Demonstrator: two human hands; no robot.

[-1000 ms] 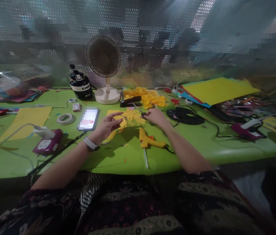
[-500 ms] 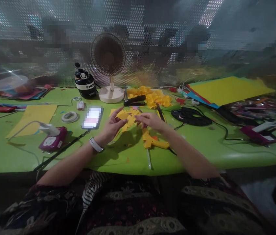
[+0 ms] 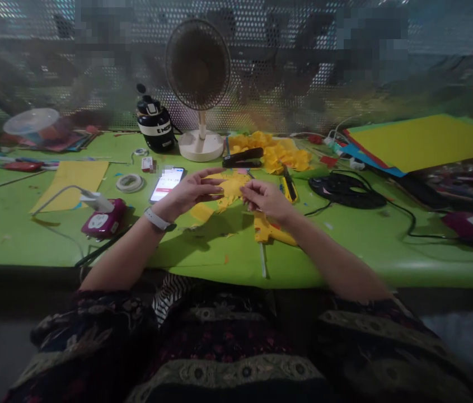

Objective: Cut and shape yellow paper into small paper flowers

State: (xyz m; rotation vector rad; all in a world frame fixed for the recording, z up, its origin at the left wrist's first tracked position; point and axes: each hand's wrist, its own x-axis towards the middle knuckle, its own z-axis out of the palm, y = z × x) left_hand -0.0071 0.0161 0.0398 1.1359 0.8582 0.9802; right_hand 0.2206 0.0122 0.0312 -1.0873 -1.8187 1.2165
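Note:
Between my two hands is a piece of yellow paper point(image 3: 233, 188) with a ragged lower edge. My right hand point(image 3: 267, 200) pinches its right side between thumb and fingertips. The fingers of my left hand point(image 3: 194, 195) reach to its left edge and close on it there, though the exact grip is partly hidden. More yellow paper scraps point(image 3: 201, 211) lie on the table below the hands. Beneath my right hand rests a yellow hot glue gun point(image 3: 263, 230), a clear glue stick point(image 3: 263, 260) pointing toward me.
Behind the hands are a black stapler point(image 3: 243, 158), yellow paper petals point(image 3: 289, 159), a fan point(image 3: 201, 145) and a black bottle point(image 3: 155, 130). A phone point(image 3: 168, 183), tape roll point(image 3: 130, 183) and purple power adapter point(image 3: 104, 219) lie left. Rightward are a cutter point(image 3: 290, 184), black coiled object point(image 3: 345, 190) and coloured sheets point(image 3: 425, 143).
The view has shifted, so the table things appear higher and further right. My left fingers have drawn closer together and lie straighter against the yellow paper. My right hand still pinches.

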